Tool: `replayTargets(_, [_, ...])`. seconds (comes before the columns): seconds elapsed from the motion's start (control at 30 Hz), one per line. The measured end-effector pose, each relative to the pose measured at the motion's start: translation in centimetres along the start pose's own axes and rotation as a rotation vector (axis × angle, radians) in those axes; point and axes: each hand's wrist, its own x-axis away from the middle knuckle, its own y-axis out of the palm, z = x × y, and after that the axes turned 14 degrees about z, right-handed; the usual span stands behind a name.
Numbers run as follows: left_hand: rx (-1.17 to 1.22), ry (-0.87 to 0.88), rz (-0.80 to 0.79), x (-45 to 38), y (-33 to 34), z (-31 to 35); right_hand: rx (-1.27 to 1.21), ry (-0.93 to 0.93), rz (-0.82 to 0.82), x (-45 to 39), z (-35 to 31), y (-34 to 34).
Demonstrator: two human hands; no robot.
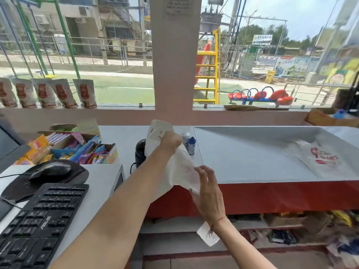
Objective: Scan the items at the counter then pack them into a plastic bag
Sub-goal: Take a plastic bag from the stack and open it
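- The left hand (171,141) is closed in a fist around the top of a white plastic bag (180,167), held above the counter (252,158).
- The right hand (208,193) has its fingers spread, touching the bag's lower edge without a firm grip.
- Two small bottles (189,142) stand just behind the bag; I think the swinging bag can knock them over.
- The bag looks flat, so its mouth may stay stuck together.

Grey counter (242,158) bears bottles (189,142), printed bag (322,158).
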Motion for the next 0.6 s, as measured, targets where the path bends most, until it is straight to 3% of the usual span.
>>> replayTargets(0.07, [0.097, -0.022, -0.155, 0.4, -1.2, 1.6, -0.005, -0.055, 0.069, -2.9, 0.4, -0.8])
replayTargets(0.1, [0.146, -0.04, -0.242, 0.0, -1.8, 2.3, -0.067, 0.019, 0.081, -4.6, 0.7, -1.2])
replayTargets(0.17, [0.361, -0.093, -0.473, -1.3, -2.9, 3.1, -0.255, 0.379, 0.137, -8.1, 1.6, -1.7])
replayTargets(0.23, [0.544, -0.176, -0.545, -2.6, -3.4, 3.4, -0.608, 0.825, 0.176, -11.7, 3.0, -2.4])
replayTargets(0.3, [0.403, -0.026, -0.514, -2.9, -2.6, 3.3, -0.901, 1.074, 0.109, -14.3, 3.9, -3.2])
replayTargets(0.33, [0.309, 0.083, -0.473, -2.9, -1.9, 3.5, -0.929, 1.116, 0.078, -15.3, 4.4, -3.4])
replayTargets(0.5, [0.048, 0.338, -0.354, -3.4, 2.3, 6.0, -0.983, 1.088, -0.085, -19.0, 5.3, -0.8])
replayTargets(0.6, [0.095, 0.445, -0.197, -5.8, 4.3, 8.0, -1.163, 1.111, -0.146, -22.0, 6.7, 0.9])
